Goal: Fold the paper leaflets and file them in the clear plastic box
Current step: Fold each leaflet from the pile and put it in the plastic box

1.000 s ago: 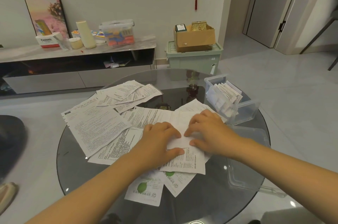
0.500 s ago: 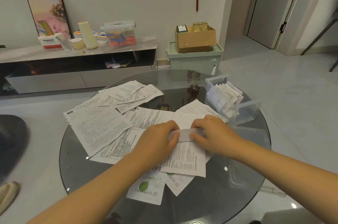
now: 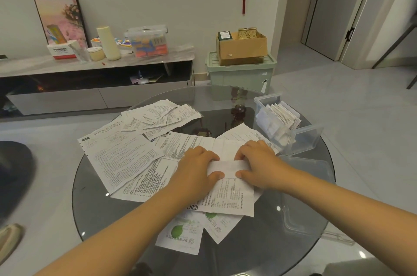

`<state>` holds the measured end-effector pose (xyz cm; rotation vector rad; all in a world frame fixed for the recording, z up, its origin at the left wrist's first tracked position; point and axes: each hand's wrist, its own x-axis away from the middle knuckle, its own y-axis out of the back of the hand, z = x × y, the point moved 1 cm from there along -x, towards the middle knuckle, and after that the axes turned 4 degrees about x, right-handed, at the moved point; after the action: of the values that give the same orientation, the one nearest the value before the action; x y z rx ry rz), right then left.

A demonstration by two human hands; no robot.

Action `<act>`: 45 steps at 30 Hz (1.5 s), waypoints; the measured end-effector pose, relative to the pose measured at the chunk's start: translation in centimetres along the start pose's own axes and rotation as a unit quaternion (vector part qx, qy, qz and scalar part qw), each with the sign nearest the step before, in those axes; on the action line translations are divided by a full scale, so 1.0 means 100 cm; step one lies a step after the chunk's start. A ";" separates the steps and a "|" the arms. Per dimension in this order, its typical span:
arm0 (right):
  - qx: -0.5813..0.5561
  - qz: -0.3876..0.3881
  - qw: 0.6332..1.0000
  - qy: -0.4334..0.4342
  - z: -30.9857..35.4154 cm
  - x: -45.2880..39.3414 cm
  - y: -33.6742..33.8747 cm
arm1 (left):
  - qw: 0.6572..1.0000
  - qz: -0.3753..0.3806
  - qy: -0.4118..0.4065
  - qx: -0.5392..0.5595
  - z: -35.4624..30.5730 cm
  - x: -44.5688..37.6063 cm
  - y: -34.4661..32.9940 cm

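Several printed white paper leaflets (image 3: 119, 158) lie spread over the round glass table (image 3: 259, 253). My left hand (image 3: 196, 167) and my right hand (image 3: 259, 163) pinch the two ends of one leaflet (image 3: 228, 166), whose upper part is folded into a narrow band between them; its printed lower part lies flat toward me. The clear plastic box (image 3: 306, 138) stands at the table's right rear, apart from my hands, with several folded leaflets upright inside.
A clear plastic lid (image 3: 311, 196) lies on the table to the right of my right arm. Leaflets with green print (image 3: 180, 233) sit near the front edge. Beyond the table are a low cabinet (image 3: 90, 86) and a green bin (image 3: 241, 72) carrying a cardboard box.
Both hands went from pressing the leaflet flat to gripping its ends, and a folded band of paper has come up between them.
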<state>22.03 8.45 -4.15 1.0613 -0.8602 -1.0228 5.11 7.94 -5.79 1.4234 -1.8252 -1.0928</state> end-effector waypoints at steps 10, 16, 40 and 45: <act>-0.195 -0.064 0.978 -0.024 -0.006 0.003 0.010 | 0.976 0.006 0.034 0.213 -0.014 -0.001 0.011; -0.253 -0.101 0.961 -0.050 -0.004 0.005 0.016 | 0.969 -0.003 0.005 0.249 -0.020 0.001 0.014; -0.312 -0.083 0.946 -0.025 -0.006 0.008 0.021 | 0.958 -0.070 0.036 0.275 -0.026 -0.009 0.012; -0.290 -0.110 0.950 -0.036 -0.009 0.009 0.026 | 0.949 -0.056 0.029 0.307 -0.031 -0.011 0.010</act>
<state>23.76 8.27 -1.83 0.6247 -0.4516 -1.4015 7.49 8.29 -3.29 1.8988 -2.1689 -0.5277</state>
